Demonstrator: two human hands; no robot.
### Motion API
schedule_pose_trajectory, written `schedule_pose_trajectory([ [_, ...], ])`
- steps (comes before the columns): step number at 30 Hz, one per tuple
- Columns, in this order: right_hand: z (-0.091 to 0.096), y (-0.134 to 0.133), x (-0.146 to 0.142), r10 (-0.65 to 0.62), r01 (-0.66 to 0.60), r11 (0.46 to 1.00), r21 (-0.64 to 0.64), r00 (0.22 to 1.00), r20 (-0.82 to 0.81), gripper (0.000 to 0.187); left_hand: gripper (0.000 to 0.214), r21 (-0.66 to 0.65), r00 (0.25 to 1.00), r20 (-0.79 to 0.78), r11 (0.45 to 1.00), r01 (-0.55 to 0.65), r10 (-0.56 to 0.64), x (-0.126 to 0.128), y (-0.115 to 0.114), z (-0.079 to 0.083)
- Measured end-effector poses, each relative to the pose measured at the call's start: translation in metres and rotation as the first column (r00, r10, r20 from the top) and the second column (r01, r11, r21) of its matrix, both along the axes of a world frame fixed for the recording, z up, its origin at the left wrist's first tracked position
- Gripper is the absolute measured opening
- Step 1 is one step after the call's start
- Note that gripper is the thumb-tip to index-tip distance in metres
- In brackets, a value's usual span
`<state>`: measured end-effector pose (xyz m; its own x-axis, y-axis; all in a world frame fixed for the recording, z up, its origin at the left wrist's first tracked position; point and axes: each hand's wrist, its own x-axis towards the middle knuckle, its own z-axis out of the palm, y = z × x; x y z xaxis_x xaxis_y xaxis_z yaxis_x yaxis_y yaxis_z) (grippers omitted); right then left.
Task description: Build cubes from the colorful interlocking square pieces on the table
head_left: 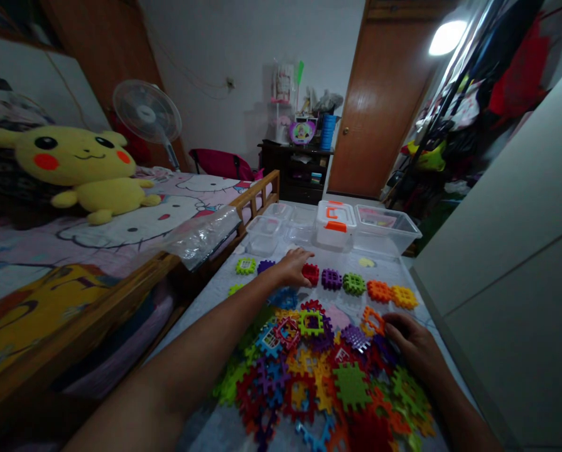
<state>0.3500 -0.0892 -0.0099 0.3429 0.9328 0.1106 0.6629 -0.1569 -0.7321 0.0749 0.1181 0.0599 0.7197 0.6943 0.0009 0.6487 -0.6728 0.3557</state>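
My left hand reaches over the table with thumb and fingers apart, at the left side of a small red stack of interlocking plastic building tiles. Whether it touches the stack I cannot tell. My right hand pinches an orange open-centred building tile by its right edge, above the pile. Below both hands spreads a mixed heap of notched square tiles, among them a solid green tile and a lime frame tile. In the row with the red stack are purple, green, orange and yellow stacks.
Clear plastic bins and a lidded box with orange clips line the table's far end. At left, a bed with a wooden rail holds a yellow plush toy. A white cabinet stands close on the right.
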Motion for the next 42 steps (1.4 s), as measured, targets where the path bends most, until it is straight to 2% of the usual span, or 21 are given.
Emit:
schedule_pose_trajectory([
  [2, -0.001, 0.000, 0.001, 0.005, -0.005, 1.000, -0.004, 1.000, 0.011, 0.036, 0.077, 0.013, 0.995, 0.095, 1.000, 0.001, -0.002, -0.019, -0.009, 0.013],
  [4, -0.002, 0.000, 0.003, 0.010, -0.010, 1.000, -0.008, 1.000, 0.012, 0.037, 0.066, 0.009, 0.985, 0.170, 1.000, -0.006, 0.005, -0.049, -0.020, 0.026],
  [7, -0.003, 0.001, 0.004, 0.011, -0.010, 1.000, -0.014, 1.000, 0.012, 0.038, 0.046, -0.085, 0.960, 0.251, 0.990, -0.108, 0.126, -0.109, -0.039, 0.037],
  [9, -0.003, 0.001, 0.004, 0.004, -0.003, 1.000, -0.019, 1.000, 0.023, 0.039, 0.042, -0.155, 0.945, 0.232, 0.968, -0.197, 0.230, -0.151, -0.053, 0.034],
  [11, -0.002, 0.002, 0.006, 0.004, -0.003, 1.000, -0.030, 0.999, 0.048, 0.040, 0.043, -0.162, 0.932, 0.183, 0.945, -0.284, 0.311, -0.188, -0.071, 0.025],
  [13, -0.003, 0.003, 0.008, 0.011, -0.008, 0.999, -0.031, 0.997, 0.080, 0.042, 0.043, -0.159, 0.926, 0.119, 0.928, -0.338, 0.358, -0.215, -0.090, 0.015],
  [15, -0.004, 0.004, 0.010, 0.013, -0.010, 0.999, -0.031, 0.995, 0.103, 0.043, 0.045, -0.178, 0.929, 0.074, 0.921, -0.347, 0.364, -0.230, -0.110, 0.007],
  [19, -0.004, 0.005, 0.011, 0.007, -0.004, 1.000, -0.029, 0.995, 0.101, 0.042, 0.059, -0.200, 0.931, 0.043, 0.917, -0.346, 0.361, -0.238, -0.140, 0.000],
  [22, -0.004, 0.005, 0.011, 0.009, -0.008, 1.000, -0.011, 0.995, 0.101, 0.041, 0.063, -0.180, 0.927, 0.050, 0.916, -0.358, 0.373, -0.239, -0.147, -0.003],
  [27, -0.005, 0.005, 0.013, 0.005, -0.002, 0.999, -0.035, 0.994, 0.106, 0.044, 0.052, -0.185, 0.930, 0.049, 0.919, -0.349, 0.363, -0.236, -0.144, -0.009],
  [31, -0.006, 0.005, 0.014, 0.016, -0.010, 0.998, -0.064, 0.995, 0.096, 0.045, 0.048, -0.223, 0.915, 0.136, 0.911, -0.346, 0.381, -0.233, -0.140, -0.013],
  [37, -0.008, 0.004, 0.015, 0.041, -0.035, 0.998, -0.061, 0.994, 0.100, 0.042, 0.051, -0.376, 0.829, 0.284, 0.851, -0.366, 0.481, -0.224, -0.135, -0.022],
  [42, -0.009, 0.004, 0.013, 0.048, -0.046, 0.999, -0.028, 0.993, 0.103, 0.042, 0.050, -0.374, 0.785, 0.381, 0.858, -0.352, 0.488, -0.200, -0.133, -0.029],
])
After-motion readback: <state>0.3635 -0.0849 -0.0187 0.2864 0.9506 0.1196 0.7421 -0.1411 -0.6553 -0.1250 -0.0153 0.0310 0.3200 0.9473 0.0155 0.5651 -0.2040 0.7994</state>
